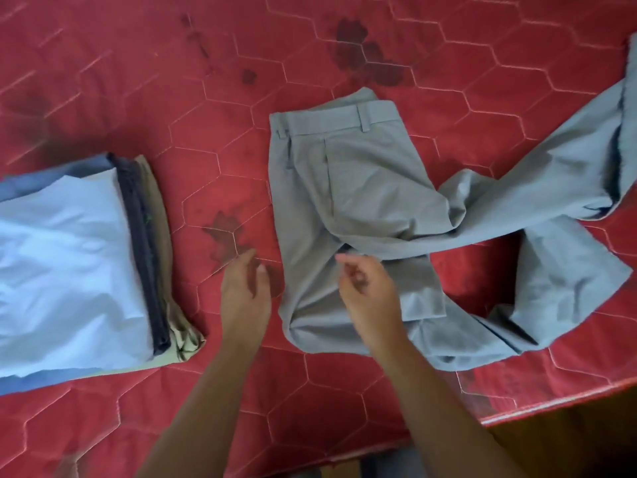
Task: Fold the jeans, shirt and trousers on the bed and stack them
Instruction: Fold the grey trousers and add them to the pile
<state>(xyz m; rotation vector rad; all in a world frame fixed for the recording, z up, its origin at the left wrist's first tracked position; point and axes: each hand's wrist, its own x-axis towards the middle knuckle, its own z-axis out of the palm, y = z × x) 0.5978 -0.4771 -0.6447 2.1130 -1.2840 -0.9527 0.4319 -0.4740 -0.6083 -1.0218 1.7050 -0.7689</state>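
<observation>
Grey-blue trousers [362, 188] lie unfolded in the middle of the red quilted bed [138, 81], waistband at the far side, both legs trailing off to the right and crossing. At the left sits a stack of folded clothes [69, 263]: a light blue shirt on top, dark jeans [141, 243] and an olive garment under it. My left hand [246, 291] hovers over bare mattress just left of the trousers, fingers apart, holding nothing. Over the crotch area of the trousers is my right hand [365, 291], fingers loosely curled and blurred; whether it pinches the cloth is unclear.
The bed's near edge [551, 401] runs diagonally at the lower right, with a brown surface beyond it. Dark stains mark the mattress at the top middle and between the stack and the trousers.
</observation>
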